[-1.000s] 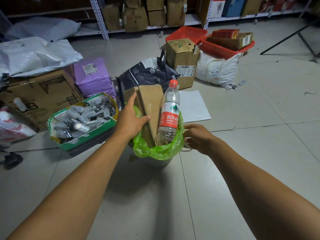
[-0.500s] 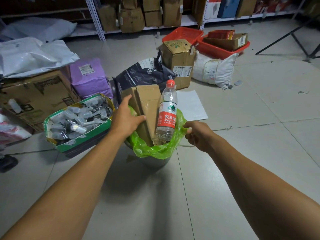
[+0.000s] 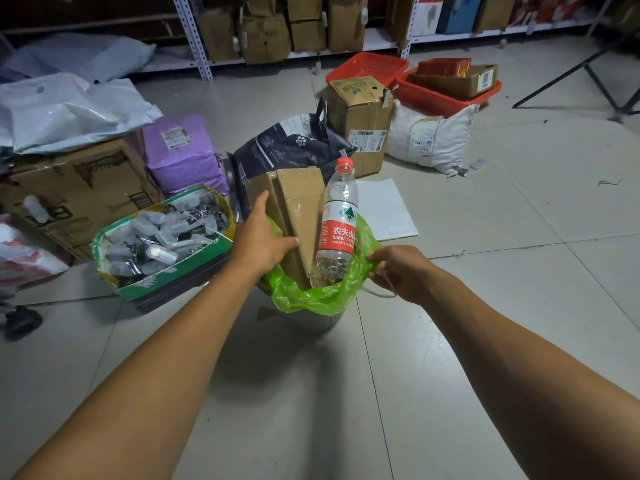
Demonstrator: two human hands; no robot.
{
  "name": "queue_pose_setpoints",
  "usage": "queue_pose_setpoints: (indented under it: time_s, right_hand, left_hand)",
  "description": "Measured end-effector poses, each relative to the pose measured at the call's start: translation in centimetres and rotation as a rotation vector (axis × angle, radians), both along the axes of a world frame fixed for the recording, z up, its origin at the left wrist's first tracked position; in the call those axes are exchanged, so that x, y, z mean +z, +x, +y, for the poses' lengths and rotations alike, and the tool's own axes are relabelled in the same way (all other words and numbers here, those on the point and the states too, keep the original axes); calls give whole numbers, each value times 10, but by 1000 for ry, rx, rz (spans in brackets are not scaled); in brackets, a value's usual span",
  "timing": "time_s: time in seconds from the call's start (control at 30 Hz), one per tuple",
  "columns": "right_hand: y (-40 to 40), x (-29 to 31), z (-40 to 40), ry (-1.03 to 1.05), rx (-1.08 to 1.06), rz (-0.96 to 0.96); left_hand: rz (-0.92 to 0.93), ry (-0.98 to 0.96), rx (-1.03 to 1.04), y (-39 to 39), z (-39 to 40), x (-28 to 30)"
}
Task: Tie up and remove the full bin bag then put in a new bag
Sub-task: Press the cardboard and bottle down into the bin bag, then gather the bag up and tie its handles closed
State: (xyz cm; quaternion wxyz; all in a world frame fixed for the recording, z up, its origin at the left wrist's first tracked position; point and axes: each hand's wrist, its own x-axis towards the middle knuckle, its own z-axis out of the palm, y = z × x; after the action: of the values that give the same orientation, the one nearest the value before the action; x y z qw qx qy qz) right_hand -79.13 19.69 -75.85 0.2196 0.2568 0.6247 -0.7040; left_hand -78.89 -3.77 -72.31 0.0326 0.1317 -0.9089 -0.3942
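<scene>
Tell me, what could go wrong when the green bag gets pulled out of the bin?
1. The plastic water bottle and folded cardboard stick up well above the green bin bag, so they may tip out or stop its top from closing.
2. Cardboard corners might tear the thin bag.
3. The right hand grips only one edge while the left hand rests on the cardboard, so a lift could be lopsided.

Bin: centre of floor, bag folded over its rim.
In bag: flattened carton at left, bottle upright at right.
L hand: on carton.
R hand: at bag's right edge.
Left of bin: open box of small items.
Behind: pet-food sack, cardboard box.
</scene>
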Motion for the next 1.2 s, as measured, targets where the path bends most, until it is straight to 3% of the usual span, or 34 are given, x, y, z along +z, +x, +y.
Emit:
queue_pose_setpoints:
  time_s: [0.17,0.33,0.77,0.97,1.2]
  right_hand:
    - [3,2,4,129,101,-23]
    - [5,9,-1,53,157,2]
    - [-3,28,-10,-222,-76,83]
    - [-16,34,-8,-69,-226,109]
    - [-38,41,-20,-36,-197,158]
  left_hand:
    - [-23,3,4,-1,-1,1]
    - [-30,14,6,-2,0,-1]
    - [-29,-17,13,-2,-7,7]
    - [114,172,190,-6,-19,17]
    - [128,271,295,-28,-35,21]
